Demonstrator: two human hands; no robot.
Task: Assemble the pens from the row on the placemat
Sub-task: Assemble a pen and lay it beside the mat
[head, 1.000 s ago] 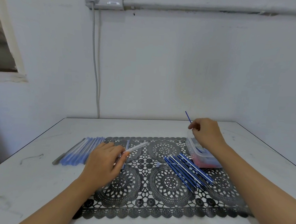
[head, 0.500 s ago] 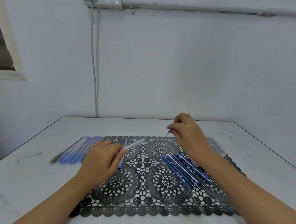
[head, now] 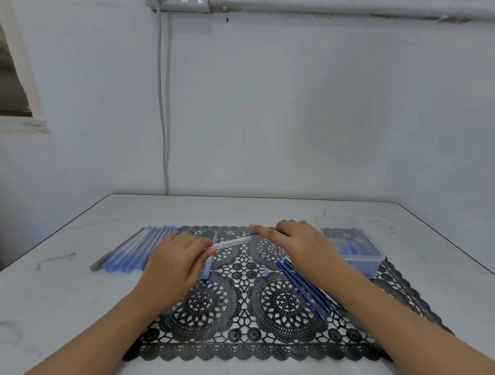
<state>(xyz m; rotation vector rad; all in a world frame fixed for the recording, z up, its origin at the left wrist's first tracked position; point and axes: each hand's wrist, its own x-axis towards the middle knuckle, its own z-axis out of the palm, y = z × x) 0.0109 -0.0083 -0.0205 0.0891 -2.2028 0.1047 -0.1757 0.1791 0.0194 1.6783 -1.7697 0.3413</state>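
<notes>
My left hand [head: 177, 258] curls around the near end of a clear pen barrel [head: 232, 241], holding it low over the far left part of the placemat [head: 229, 348]. My right hand [head: 298, 243] is over the mat's far middle, index finger stretched out, pinching a thin blue refill [head: 254, 233] whose tip sits just beside the barrel's far end. The row of refills [head: 303, 288] lies on the mat by my right wrist.

I count one black lace-patterned placemat [head: 228, 358], one clear plastic tub [head: 380, 257], one clear pen barrel [head: 230, 242], one small blue cap [head: 266, 272], roughly five thin dark-blue refills [head: 300, 288], light-blue pens [head: 136, 250] too blurred to number.
</notes>
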